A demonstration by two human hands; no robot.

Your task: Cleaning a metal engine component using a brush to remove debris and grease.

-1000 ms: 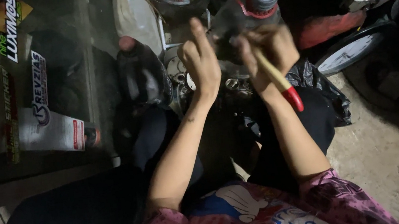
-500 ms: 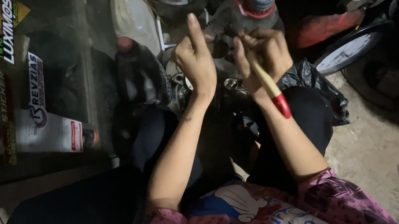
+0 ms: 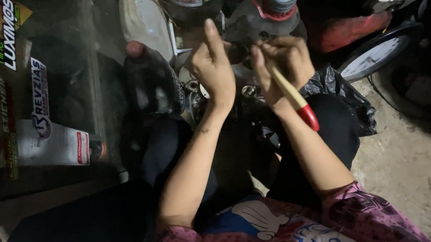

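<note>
Two hands at work over a crowded, dim concrete floor [image 3: 429,164].

The right hand [image 3: 284,66] is wrapped around a brush [image 3: 293,96] with a pale, red-tipped handle slanting toward the lap. The left hand [image 3: 214,70] is raised beside it, forefinger up; its grip cannot be told. A capped bottle [image 3: 280,2] stands just beyond; a black bag [image 3: 341,95] lies right; bare floor opens lower right.
</note>
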